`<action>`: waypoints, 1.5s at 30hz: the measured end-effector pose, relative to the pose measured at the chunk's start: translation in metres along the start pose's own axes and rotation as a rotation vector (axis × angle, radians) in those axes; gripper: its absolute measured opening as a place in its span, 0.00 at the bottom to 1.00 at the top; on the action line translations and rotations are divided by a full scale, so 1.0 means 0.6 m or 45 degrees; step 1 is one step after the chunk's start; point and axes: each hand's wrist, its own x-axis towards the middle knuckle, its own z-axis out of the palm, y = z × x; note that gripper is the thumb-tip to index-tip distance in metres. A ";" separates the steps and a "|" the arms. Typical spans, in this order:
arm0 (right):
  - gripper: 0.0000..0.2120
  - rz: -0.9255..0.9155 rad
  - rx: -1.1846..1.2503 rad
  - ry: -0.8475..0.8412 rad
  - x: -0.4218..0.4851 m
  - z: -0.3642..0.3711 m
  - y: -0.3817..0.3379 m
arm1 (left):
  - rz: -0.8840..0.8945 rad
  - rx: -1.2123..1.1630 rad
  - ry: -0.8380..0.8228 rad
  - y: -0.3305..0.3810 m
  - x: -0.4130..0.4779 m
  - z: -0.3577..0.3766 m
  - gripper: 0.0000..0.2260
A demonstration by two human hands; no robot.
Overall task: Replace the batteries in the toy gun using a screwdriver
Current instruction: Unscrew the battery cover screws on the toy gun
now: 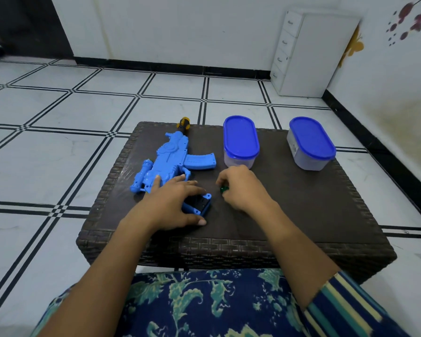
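Gun (170,159) flat on table (302,215), left of centre, long axis near-to-far, yellow muzzle pointing away, magazine jutting right. Left hand (170,203) pressing its near end, fingers straight. Right hand (241,188) curled, pinching what looks like a green screwdriver (223,189)
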 end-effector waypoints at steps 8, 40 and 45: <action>0.15 -0.001 0.048 -0.072 0.005 0.002 0.006 | -0.024 0.050 0.032 0.009 -0.002 0.000 0.33; 0.29 0.482 1.765 -0.661 -0.019 0.011 -0.027 | 0.139 -2.151 0.896 0.064 -0.005 -0.048 0.22; 0.18 0.618 2.111 -0.512 -0.011 0.006 -0.024 | -0.065 -2.625 0.868 0.043 -0.019 -0.042 0.14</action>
